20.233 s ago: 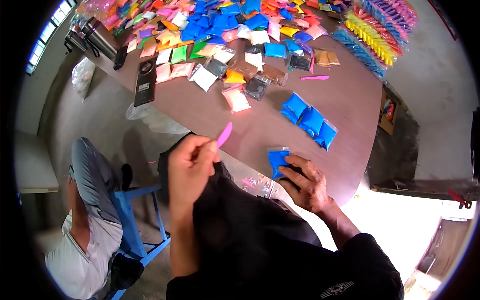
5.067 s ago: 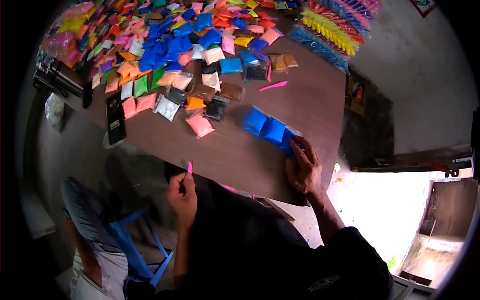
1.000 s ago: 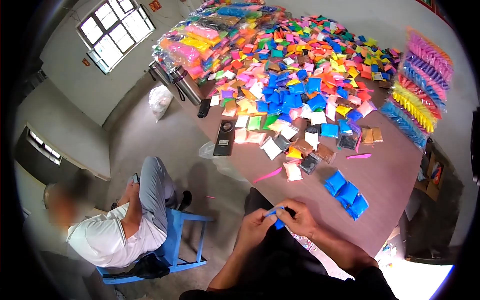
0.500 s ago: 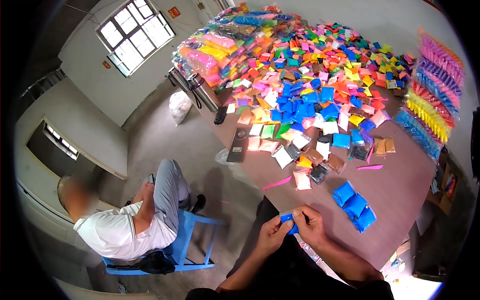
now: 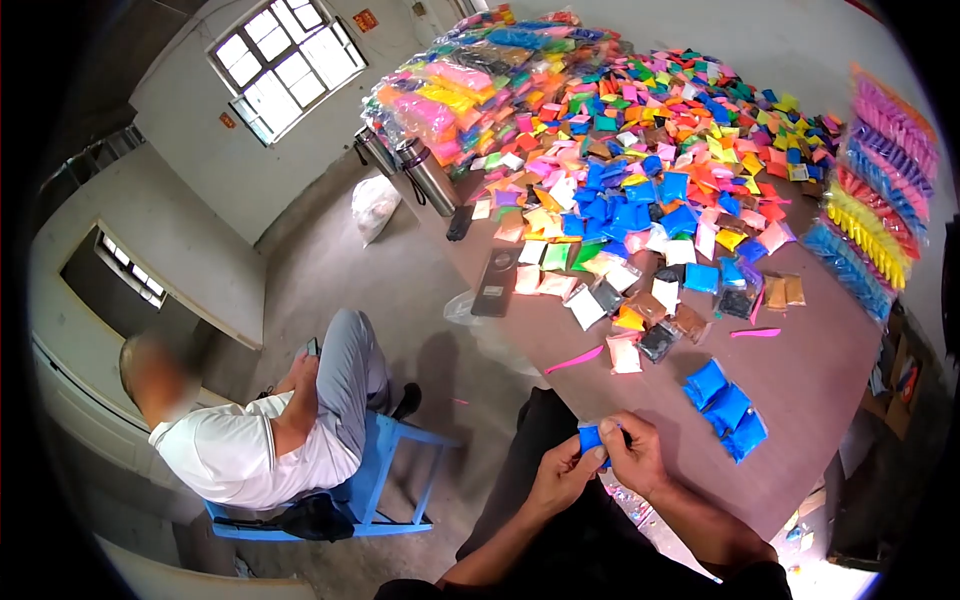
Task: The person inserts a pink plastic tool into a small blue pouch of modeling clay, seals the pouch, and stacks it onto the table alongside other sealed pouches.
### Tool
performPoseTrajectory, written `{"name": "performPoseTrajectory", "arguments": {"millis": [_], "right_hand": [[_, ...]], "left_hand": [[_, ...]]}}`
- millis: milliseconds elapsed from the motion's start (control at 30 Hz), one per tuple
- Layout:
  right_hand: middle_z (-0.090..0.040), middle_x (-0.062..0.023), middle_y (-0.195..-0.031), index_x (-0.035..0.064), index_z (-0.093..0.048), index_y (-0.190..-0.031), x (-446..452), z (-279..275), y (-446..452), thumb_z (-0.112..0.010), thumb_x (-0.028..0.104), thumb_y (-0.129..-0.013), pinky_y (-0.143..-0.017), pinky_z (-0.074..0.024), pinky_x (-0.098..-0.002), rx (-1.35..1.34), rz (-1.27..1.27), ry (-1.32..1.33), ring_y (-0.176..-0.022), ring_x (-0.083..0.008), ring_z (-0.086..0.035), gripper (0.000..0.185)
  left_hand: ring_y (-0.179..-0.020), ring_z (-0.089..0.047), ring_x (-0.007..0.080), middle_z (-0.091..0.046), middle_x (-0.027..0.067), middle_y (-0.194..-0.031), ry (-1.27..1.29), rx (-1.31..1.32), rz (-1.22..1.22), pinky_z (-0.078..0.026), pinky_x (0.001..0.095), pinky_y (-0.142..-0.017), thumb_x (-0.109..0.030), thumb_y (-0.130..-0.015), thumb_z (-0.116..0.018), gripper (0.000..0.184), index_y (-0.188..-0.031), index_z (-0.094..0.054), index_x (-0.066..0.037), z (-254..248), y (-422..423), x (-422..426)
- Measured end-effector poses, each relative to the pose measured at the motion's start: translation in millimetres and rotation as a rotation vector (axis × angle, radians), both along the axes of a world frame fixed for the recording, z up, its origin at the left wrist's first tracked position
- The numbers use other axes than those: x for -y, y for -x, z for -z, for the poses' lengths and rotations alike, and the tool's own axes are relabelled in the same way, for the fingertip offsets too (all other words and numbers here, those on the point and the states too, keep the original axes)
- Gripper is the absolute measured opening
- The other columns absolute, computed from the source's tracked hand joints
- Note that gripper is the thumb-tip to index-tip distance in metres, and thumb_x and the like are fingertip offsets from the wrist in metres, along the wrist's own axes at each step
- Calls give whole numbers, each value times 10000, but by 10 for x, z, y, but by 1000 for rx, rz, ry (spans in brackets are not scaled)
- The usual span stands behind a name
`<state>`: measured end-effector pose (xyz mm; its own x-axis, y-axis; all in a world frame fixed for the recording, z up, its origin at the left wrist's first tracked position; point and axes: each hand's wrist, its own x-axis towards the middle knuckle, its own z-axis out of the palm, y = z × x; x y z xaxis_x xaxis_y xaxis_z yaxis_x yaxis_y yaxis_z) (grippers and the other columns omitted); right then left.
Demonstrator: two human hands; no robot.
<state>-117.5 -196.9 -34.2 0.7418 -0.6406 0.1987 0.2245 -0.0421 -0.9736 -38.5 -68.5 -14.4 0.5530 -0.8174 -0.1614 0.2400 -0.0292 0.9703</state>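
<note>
A small blue packet [image 5: 590, 437] is pinched between my two hands, just off the near edge of the table. My left hand [image 5: 562, 478] grips it from the left, fingers curled. On its other side my right hand [image 5: 637, 455] is closed with the thumb on top, covering part of the packet. Three joined blue packets [image 5: 725, 410] lie on the table to the right of my hands. Pink plastic strips [image 5: 574, 360] and a clear-and-black packet [image 5: 658, 341] lie farther in.
A heap of colourful packets [image 5: 640, 130] covers the far part of the brown table [image 5: 800, 390]. Steel flasks [image 5: 428, 178] and a dark phone [image 5: 496, 282] stand or lie along the left edge. Bundled plastic strips [image 5: 870, 220] are at right. A person [image 5: 260, 440] sits on a blue chair [image 5: 385, 470] at left.
The view has shifted a little, so the scene sits slightly farther right. Both hands still hold the blue packet, with only small finger movement.
</note>
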Motion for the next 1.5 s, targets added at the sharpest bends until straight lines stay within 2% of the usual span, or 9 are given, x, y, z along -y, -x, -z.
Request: {"name": "performPoseTrajectory", "arguments": {"millis": [100,300,367,533,733,900,1033,1200,1500], "right_hand": [[-570,-27,-716,-13,-629,-873,-17,-49,8,-601,131,-1012,-608,-460,-277,-41,-40,3,-687,-72,-521,202],[-559,2,-719,-4,-626,-865,-61,-12,-4,-580,158,-1034,-574,-452,-272,37,-7,44,-665,-64,-510,238],[-547,29,-722,5,-616,-849,-56,-45,7,-576,190,-1046,-553,-440,-251,-36,-5,-181,-656,-45,-497,273],[-521,46,-726,18,-592,-824,-35,-62,-14,-562,195,-1055,-557,-421,-236,-56,-16,-220,-670,-27,-467,292],[-494,42,-719,18,-584,-815,-16,21,-8,-556,156,-1047,-594,-397,-251,-46,0,-73,-684,-45,-430,271],[-579,-9,-736,-7,-638,-859,-11,-1,-1,-604,139,-1012,-617,-447,-277,-21,7,163,-701,-64,-505,215],[-612,-23,-754,-16,-659,-913,-33,-66,-8,-617,132,-1002,-637,-472,-282,-24,9,184,-719,-71,-536,177],[-597,7,-748,10,-628,-903,-69,-14,-10,-646,121,-990,-629,-466,-258,-38,31,-78,-703,-57,-515,142],[-581,6,-707,11,-614,-900,-77,-39,9,-664,98,-973,-579,-445,-247,-83,-28,133,-646,-55,-495,124]], "left_hand": [[-730,-510,36,-611,-38,-865,-24,68,16,-425,208,-665,-225,-1031,-622,213,-1097,-651,-25,-15,-12,-36],[-749,-548,40,-627,-36,-862,-35,-57,25,-447,211,-692,-268,-1022,-636,246,-1043,-654,-24,45,26,-49],[-748,-551,42,-630,-31,-857,-27,-34,24,-450,214,-691,-273,-1023,-635,248,-1020,-651,-25,41,32,-32],[-742,-556,51,-630,-7,-827,-1,-24,26,-455,217,-688,-277,-1029,-624,259,-957,-638,-29,68,16,-8],[-742,-526,40,-585,-30,-820,-27,-28,13,-439,212,-687,-269,-1034,-618,247,-968,-628,-31,41,-7,-42],[-728,-490,29,-558,-47,-809,17,13,-43,-409,214,-659,-238,-1034,-618,212,-957,-623,-41,110,-20,-21],[-722,-481,24,-556,-50,-808,63,27,-86,-394,208,-648,-209,-1036,-614,181,-953,-619,-48,144,-30,-71],[-752,-506,23,-579,-46,-840,63,-5,-154,-424,196,-684,-209,-1038,-610,181,-986,-632,-36,-27,-10,-22],[-793,-536,22,-602,-42,-875,81,53,-203,-450,195,-706,-207,-1042,-603,184,-1031,-641,-27,109,-82,-38]]}}
